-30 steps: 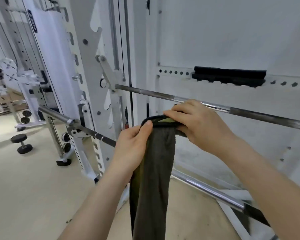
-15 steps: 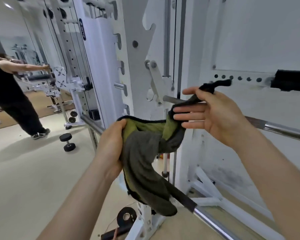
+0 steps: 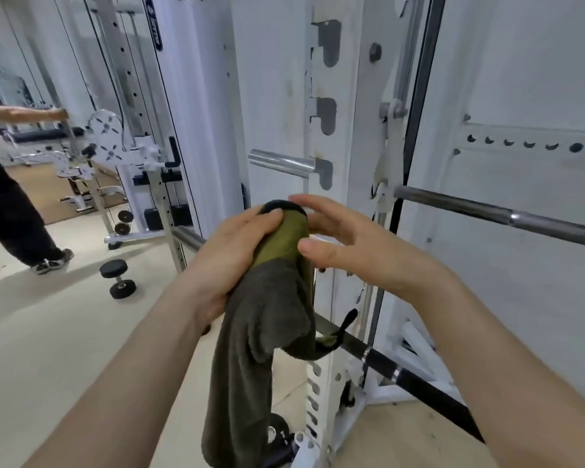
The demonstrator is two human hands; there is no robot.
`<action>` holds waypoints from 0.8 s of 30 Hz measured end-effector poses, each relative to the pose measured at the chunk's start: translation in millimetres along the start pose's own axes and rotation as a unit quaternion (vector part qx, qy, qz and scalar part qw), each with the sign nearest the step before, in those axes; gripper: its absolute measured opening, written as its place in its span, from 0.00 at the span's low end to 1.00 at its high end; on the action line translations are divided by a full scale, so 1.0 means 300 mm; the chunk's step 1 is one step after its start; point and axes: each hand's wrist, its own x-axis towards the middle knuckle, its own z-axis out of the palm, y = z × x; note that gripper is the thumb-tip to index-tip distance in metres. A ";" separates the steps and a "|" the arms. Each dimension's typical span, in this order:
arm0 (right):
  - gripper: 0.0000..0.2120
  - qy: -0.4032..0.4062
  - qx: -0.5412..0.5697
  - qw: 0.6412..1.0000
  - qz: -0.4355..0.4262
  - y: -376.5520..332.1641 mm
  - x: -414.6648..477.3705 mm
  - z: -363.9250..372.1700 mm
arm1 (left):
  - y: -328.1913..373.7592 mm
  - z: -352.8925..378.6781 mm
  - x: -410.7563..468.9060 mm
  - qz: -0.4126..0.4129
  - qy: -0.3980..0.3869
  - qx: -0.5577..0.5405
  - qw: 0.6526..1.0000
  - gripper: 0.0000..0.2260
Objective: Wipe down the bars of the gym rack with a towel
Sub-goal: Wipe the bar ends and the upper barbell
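Your left hand point(image 3: 230, 251) grips the top of the soft olive-grey terry towel point(image 3: 250, 332), long axis hanging vertically before the white metal rack upright point(image 3: 345, 96). Your right hand point(image 3: 358, 248) is released alongside.

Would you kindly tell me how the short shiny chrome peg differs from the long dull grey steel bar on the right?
The short shiny chrome peg is bright and mirror-like; the long dull grey steel bar is darker and matte. The peg ends in a free stub; the bar runs off the right edge. Both are round, near-horizontal metal.
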 end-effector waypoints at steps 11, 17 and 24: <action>0.11 -0.008 -0.108 0.971 0.214 0.124 0.349 0.188 | 0.036 -0.336 0.336 0.058 0.076 0.081 0.992 0.12; 0.19 0.206 -0.415 0.880 0.108 0.137 0.554 0.162 | 0.028 -0.412 0.515 0.121 0.081 0.074 0.987 0.12; 0.10 0.257 0.191 0.943 0.087 0.114 0.750 0.111 | 0.019 -0.447 0.682 0.131 0.149 0.062 0.978 0.11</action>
